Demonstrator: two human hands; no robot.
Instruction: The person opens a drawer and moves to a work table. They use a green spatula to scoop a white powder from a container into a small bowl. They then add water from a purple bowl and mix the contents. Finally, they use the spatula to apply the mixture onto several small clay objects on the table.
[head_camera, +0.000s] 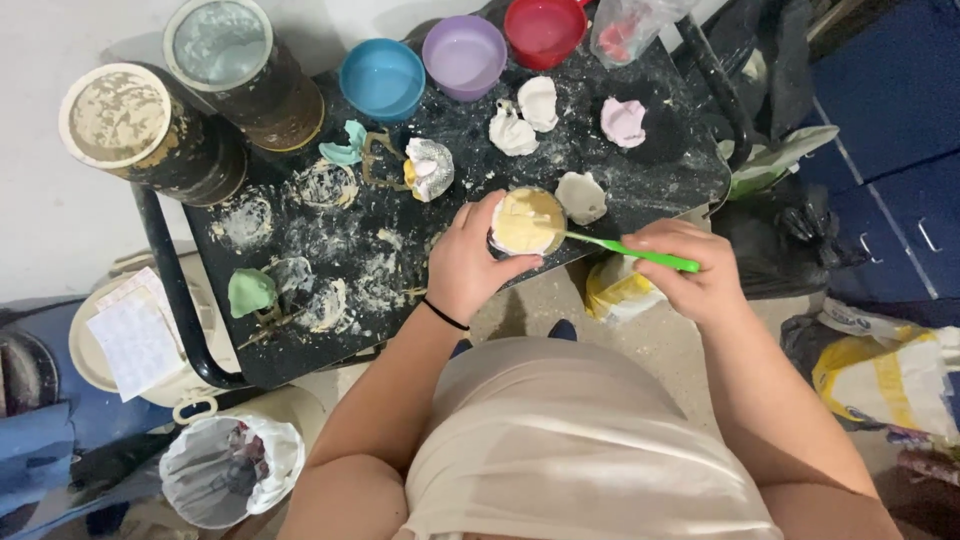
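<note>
My left hand (468, 262) wraps around a small cup (527, 221) filled with pale yellow paste, near the front edge of a black, plaster-spattered table (660, 185). My right hand (692, 270) grips a green stick-like tool (625, 251) whose tip dips into the paste. White plaster casts (513, 131) and a pink one (623, 121) lie just beyond the cup. A beige cast (581, 196) sits right next to it.
Blue (382, 78), purple (464, 55) and red (543, 29) bowls line the table's far edge. Two dirty cylindrical containers (150, 130) stand at the far left. A green mould (250, 291) lies at the left. A lined bin (232, 468) and bags (885, 375) stand on the floor.
</note>
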